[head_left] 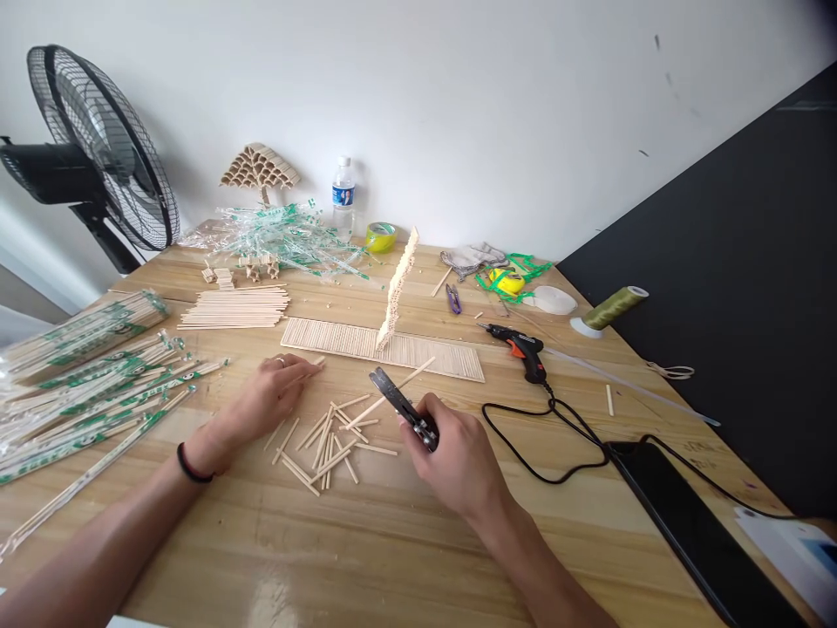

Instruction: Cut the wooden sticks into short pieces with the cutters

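My right hand (458,445) is wrapped round a pair of dark metal pliers (398,397), jaws pointing up and left. A long thin wooden stick (417,372) passes slantwise by the jaws; whether they grip it I cannot tell. Over the table at left, my left hand (278,392) has its fingers together on a short stick piece (319,362), only its tip showing. Between the hands lies a loose pile of short cut sticks (327,445). Behind them is a long flat panel of sticks (445,356), with a wavy upright stick piece (394,292) standing on it.
Wrapped stick bundles (85,340) and loose sticks (232,308) lie left, plastic wrappers (281,235) behind. A black glue gun (520,344) trails its cable at right, near a phone (686,523). Purple snips (453,299), a bottle (343,196) and a fan (105,139) stand farther off.
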